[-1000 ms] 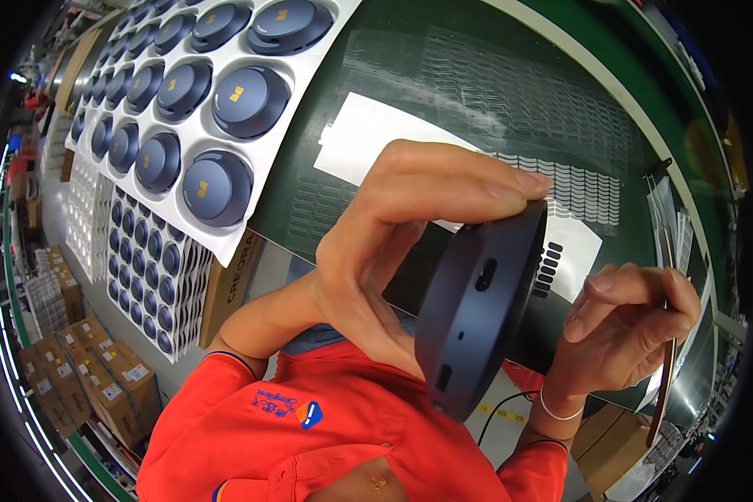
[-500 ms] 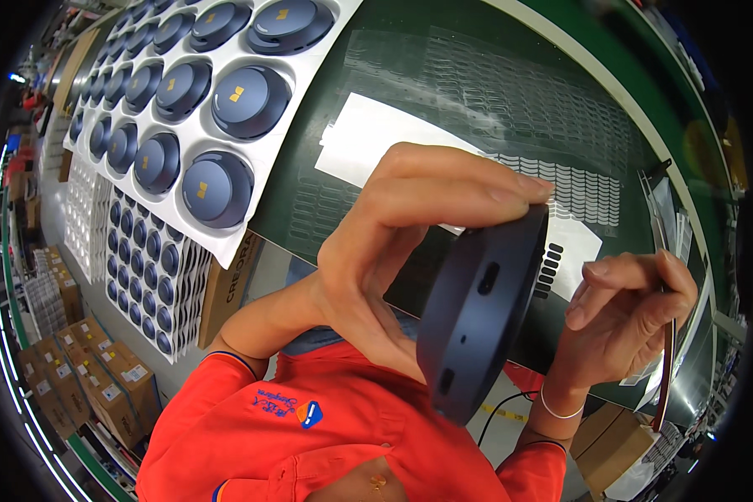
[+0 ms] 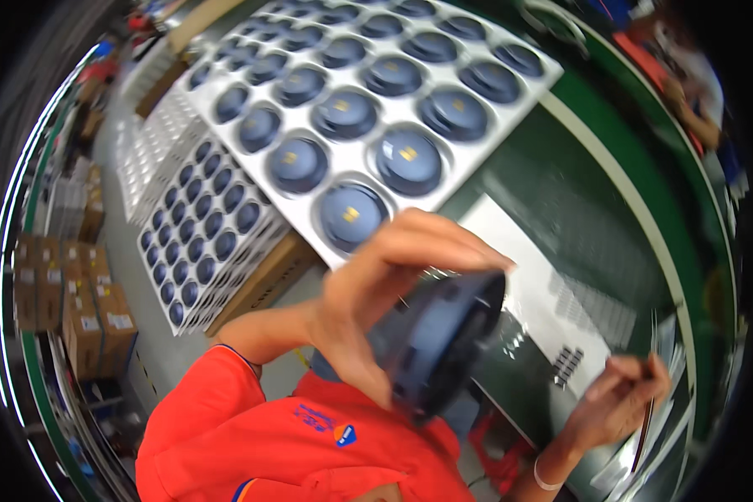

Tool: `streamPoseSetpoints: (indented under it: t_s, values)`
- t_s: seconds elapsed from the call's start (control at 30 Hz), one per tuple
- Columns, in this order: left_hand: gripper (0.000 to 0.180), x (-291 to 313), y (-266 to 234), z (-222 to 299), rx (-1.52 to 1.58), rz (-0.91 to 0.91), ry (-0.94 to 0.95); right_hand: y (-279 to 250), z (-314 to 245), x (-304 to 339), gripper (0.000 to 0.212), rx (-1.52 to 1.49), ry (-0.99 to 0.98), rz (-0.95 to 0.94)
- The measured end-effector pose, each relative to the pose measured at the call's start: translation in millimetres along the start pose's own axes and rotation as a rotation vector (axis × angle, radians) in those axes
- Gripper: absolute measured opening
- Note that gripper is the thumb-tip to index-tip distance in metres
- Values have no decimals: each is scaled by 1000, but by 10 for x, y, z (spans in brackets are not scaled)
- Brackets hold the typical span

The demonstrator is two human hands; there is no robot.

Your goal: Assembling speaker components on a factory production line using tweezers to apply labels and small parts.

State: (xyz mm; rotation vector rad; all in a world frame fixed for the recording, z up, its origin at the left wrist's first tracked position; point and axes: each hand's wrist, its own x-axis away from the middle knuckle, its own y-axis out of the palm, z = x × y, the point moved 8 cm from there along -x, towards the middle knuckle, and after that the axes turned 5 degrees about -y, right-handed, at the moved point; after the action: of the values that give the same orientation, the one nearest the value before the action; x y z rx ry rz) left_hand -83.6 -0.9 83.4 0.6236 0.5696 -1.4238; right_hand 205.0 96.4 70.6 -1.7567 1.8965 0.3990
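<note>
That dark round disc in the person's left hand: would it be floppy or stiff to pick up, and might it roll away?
The dark round disc probably is stiff: the left hand grips only its rim, yet it keeps its shape on edge. It seems fairly light, since one hand holds it up. Set down on its round edge it might roll; the same parts lie flat in the white tray.
</note>
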Motion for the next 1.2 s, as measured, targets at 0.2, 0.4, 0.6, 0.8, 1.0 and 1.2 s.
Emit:
streamPoseSetpoints:
  t_s: [0.2, 0.4, 0.6, 0.8, 1.0, 1.2]
  values:
    - [80, -444, -1984, 742, -1024, 41, -128, 60, -120, -16, 42, -76, -14, 13]
    - [73, -265, -4049, 506, -1651, -232, -435, 144, -24, -110, 42, -99, 6, -52]
    - [76, 129, -4742, 244, -1714, -435, -776, 215, 49, -146, 44, -77, 52, -74]
    - [71, 106, -4758, 143, -1627, -416, -931, 232, 49, -163, 45, -60, 56, -53]
    - [60, -332, -4915, -170, -1538, -308, -695, 238, 172, -178, 46, -12, 72, -59]
    - [70, -478, -5207, -814, -1591, -574, -1147, 200, 219, -194, 45, 26, 50, -42]
